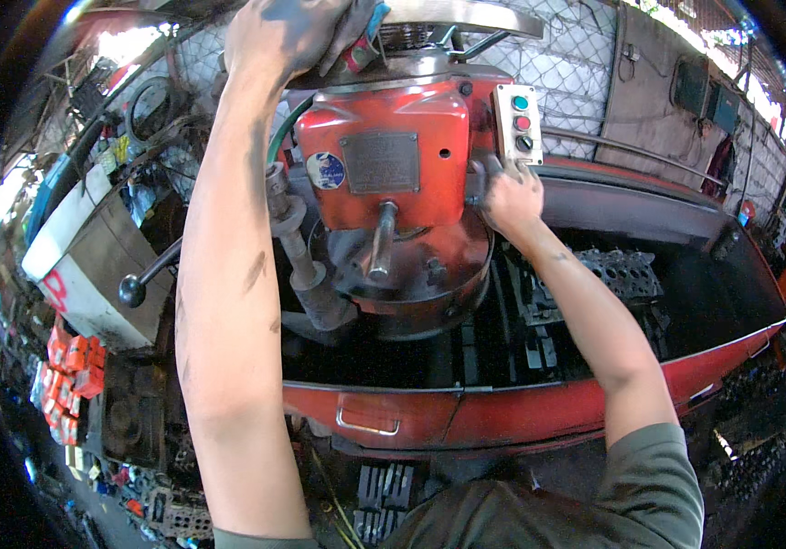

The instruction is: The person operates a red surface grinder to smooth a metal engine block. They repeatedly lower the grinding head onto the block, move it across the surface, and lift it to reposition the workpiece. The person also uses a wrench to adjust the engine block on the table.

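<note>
My left hand (294,38), smeared with black grease, is raised at the top edge, closed around a bunched rag (362,44) with teal and red patches. It is beside the pale metal rim (475,16) on top of a red machine head (382,119). My right hand (513,199) is at the right side of that head, just under a white control box (515,125) with green and red buttons and a black knob. Its fingers point up, apart and slightly blurred; I see nothing held in them. Below the head is a round dark housing (402,284) with a short metal shaft (383,240) in front.
A cylinder head (608,274) lies on the dark machine bed, right of my forearm. The red bed front (539,414) has a handle (367,419). A ball-ended lever (133,291) sticks out at left. Orange boxes (73,366) and metal parts crowd the floor.
</note>
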{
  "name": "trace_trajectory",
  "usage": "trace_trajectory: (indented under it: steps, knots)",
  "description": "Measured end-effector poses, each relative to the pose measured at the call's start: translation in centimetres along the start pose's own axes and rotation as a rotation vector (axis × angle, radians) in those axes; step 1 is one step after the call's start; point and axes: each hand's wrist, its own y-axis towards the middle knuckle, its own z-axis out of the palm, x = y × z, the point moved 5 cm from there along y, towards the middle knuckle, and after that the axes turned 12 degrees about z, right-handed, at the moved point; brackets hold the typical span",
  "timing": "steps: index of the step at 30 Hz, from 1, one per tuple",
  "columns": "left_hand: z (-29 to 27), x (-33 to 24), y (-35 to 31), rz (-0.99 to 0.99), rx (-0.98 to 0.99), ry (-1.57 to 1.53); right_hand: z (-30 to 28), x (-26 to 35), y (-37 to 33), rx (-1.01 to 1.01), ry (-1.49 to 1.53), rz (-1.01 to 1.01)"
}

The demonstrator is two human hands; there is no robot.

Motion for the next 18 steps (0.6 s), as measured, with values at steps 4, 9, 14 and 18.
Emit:
trace_trajectory:
  steps: [4,9,14,18]
  knots:
    - [0.2,0.8,0.2,-0.135,0.004,0.146,-1.4,0.7,1.2,-0.362,0.390,0.005]
    - [0.6,-0.1,0.2,0.023,0.012,-0.089,0.1,0.2,-0.5,-0.340,0.469,-0.253]
    - [1.9,-0.5,-0.3,-0.018,-0.004,-0.554,1.8,-0.1,3.5,-0.222,0.289,-0.060]
    - [2.4,-0.4,-0.3,0.042,-0.052,-0.629,3.8,-0.8,4.9,0.029,0.194,0.006]
